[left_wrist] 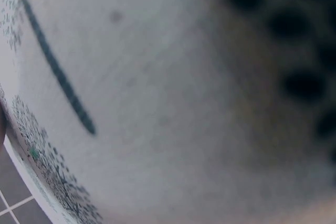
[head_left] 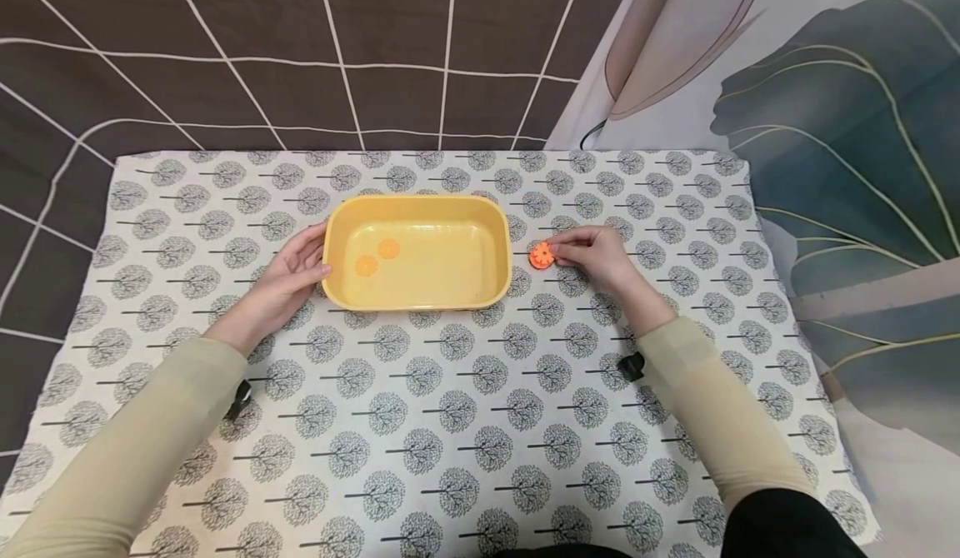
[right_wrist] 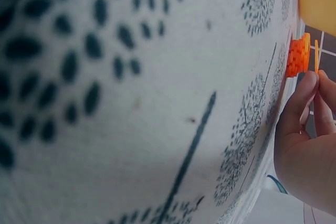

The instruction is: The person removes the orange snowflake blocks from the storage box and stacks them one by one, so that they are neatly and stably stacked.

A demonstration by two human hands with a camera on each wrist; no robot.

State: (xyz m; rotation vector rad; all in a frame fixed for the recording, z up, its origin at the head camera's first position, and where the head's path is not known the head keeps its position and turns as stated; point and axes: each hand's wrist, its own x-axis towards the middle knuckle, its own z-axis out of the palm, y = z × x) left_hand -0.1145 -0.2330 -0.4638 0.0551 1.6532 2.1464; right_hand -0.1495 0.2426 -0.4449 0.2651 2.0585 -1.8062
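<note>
A yellow rectangular basin sits on the cloth, with two flat orange discs, one nearer disc and one farther disc, on its floor. My left hand holds the basin's left side, thumb at the rim and fingers against the outer wall. Right of the basin, my right hand pinches a thin orange disc with thumb and fingertips. Just beneath that disc stands a short stack of orange notched discs; the right wrist view shows a narrow gap between them. The left wrist view shows mostly blurred cloth.
A white cloth printed with grey trees covers the table. Behind it hangs a dark drape with white grid lines. A leaf-patterned curtain hangs along the right side.
</note>
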